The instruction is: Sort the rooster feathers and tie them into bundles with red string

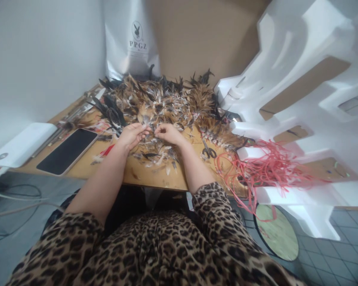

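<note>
My left hand (133, 136) pinches the pale, fluffy base of a brown feather (143, 113) between thumb and fingertips, its other fingers curled. Close beside it, my right hand (169, 134) has thumb and forefinger pressed together; anything between them is too small to make out. Both hands are over the near side of a big heap of brown feathers (164, 99) with black tips. Under my wrists lie loose bits of feather and down (156, 157). Dark feathers (109, 113) rest left of my left hand. To the right of my right hand lie scissors (208, 150).
At left on the wooden table (158, 178) are a black-screened phone (68, 151) and a white power bank (24, 143) with a cable. Pink-red strips (265, 167) spill over white foam packing (304, 95) at right. A silvery bag (131, 43) stands behind.
</note>
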A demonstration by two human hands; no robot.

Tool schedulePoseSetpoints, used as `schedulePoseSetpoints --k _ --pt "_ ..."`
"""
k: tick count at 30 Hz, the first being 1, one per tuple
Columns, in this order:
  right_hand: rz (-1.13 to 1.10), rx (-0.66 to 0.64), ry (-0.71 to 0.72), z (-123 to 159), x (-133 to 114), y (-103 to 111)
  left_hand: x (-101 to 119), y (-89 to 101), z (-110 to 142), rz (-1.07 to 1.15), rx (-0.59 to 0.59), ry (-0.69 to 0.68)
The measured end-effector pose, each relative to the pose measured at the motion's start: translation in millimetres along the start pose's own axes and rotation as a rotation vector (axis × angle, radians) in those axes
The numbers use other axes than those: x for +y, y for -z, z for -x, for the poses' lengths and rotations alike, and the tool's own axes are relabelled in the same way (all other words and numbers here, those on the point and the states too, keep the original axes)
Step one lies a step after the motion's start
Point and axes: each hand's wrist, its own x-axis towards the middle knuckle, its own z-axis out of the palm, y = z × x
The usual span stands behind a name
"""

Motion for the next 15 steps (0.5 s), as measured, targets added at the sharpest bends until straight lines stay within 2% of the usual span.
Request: schedulePoseSetpoints --k 3,5,7,12,15 --pt "0.291 -0.053 0.022 0.0 2.5 -4.4 0.7 -0.9 0.5 0.003 0.008 0.008" --pt "0.389 -0.051 0.023 -0.5 3.8 -6.0 0.7 -1.1 0.9 0.0 0.01 0.01" --pt "0.33 -0.015 0.026 -1.3 4.7 -5.5 0.5 -1.2 1.3 -0.01 0.012 0.007" --pt "-0.007 0.115 -0.021 -2.2 3.1 0.8 0.0 -1.8 2.1 -0.052 0.026 0.0" --pt "0.02 0.061 0.006 -0.7 -0.2 1.4 -0.1 -1.8 2.0 -0.051 0.021 -0.005"
